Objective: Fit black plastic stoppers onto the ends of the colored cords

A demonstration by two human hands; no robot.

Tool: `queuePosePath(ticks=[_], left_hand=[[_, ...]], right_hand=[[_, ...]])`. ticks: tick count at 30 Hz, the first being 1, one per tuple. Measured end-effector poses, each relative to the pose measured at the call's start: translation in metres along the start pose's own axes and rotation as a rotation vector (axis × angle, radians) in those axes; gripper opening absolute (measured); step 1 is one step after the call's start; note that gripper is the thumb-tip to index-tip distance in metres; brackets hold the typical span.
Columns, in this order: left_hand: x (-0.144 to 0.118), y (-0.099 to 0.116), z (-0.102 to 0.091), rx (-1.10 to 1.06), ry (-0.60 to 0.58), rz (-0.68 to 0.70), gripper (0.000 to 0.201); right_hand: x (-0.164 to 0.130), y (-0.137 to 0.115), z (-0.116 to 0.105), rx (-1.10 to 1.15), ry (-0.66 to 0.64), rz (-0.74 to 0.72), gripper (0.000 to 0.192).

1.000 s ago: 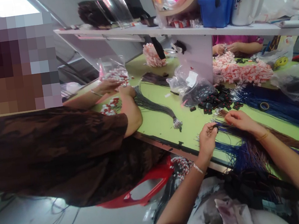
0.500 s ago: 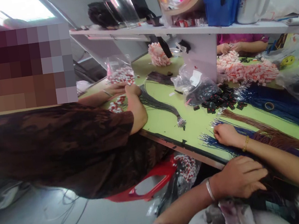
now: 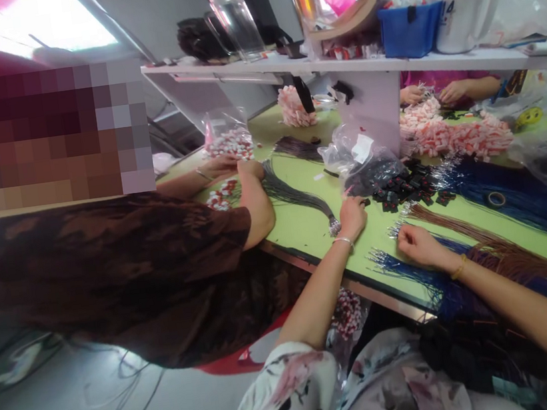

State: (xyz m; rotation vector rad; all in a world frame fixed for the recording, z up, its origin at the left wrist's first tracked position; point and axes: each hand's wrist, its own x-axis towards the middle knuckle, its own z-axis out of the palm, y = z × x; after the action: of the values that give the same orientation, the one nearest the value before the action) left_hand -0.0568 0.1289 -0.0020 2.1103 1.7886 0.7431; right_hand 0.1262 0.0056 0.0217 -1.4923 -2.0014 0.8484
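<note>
While your left hand (image 3: 353, 216) reaches out to the black connectors (image 3: 409, 185) spilling from the clear bag (image 3: 361, 160) mid-table, its fingers curl on one; whether they grip it I cannot tell. Your right hand (image 3: 417, 246) rests loosely closed on the blue wires (image 3: 413, 267) at the table's (image 3: 301, 225) near edge.

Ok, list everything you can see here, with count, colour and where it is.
black connectors: a scattered pile, black, on the green table ahead of the left hand
blue wires: large bundle, blue, right side of the table
brown wires: one bundle, brown, beside the right hand
grey wire bundle: one, dark grey, table centre
pink-and-white parts: heap, under the shelf
blue bin: one, on the white shelf
co-worker: one, brown top, at the left
left hand: near the black connectors, whether it grips one is unclear
right hand: closed over blue wire ends
</note>
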Motion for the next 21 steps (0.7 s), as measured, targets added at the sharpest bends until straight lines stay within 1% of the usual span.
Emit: queuePosePath(ticks=[4, 5, 7, 8, 10, 13, 15, 16, 18, 21], left_hand=[[-0.009, 0.005, -0.003, -0.028, -0.031, -0.044, 0.012], [-0.014, 0.007, -0.004, -0.061, -0.037, -0.055, 0.012], [-0.023, 0.01, -0.007, -0.189, -0.024, -0.066, 0.017], [-0.029, 0.011, -0.009, -0.292, -0.016, -0.074, 0.022], [-0.042, 0.014, -0.01, -0.589, -0.036, -0.122, 0.03], [-0.066, 0.02, -0.014, -1.124, -0.186, -0.278, 0.036], [-0.081, 0.025, -0.017, -1.396, -0.288, -0.389, 0.034], [-0.088, 0.028, -0.018, -1.494, -0.319, -0.433, 0.033], [-0.098, 0.033, -0.021, -1.627, -0.342, -0.491, 0.028], [-0.106, 0.038, -0.022, -1.722, -0.349, -0.519, 0.025]], right_hand=[[0.004, 0.002, 0.003, 0.398, 0.003, 0.077, 0.01], [0.005, 0.001, 0.003, 0.461, 0.003, 0.092, 0.012], [0.007, -0.001, 0.002, 0.518, 0.038, 0.091, 0.015], [0.008, -0.003, 0.002, 0.52, 0.064, 0.074, 0.016], [0.008, -0.005, 0.0, 0.502, 0.104, 0.025, 0.017], [0.007, -0.007, -0.002, 0.471, 0.111, -0.018, 0.017], [0.005, -0.008, -0.002, 0.446, 0.116, -0.021, 0.016], [0.004, -0.008, -0.002, 0.432, 0.122, -0.02, 0.016], [0.001, -0.009, 0.0, 0.396, 0.132, -0.02, 0.016], [-0.003, -0.01, 0.001, 0.306, 0.143, -0.02, 0.016]])
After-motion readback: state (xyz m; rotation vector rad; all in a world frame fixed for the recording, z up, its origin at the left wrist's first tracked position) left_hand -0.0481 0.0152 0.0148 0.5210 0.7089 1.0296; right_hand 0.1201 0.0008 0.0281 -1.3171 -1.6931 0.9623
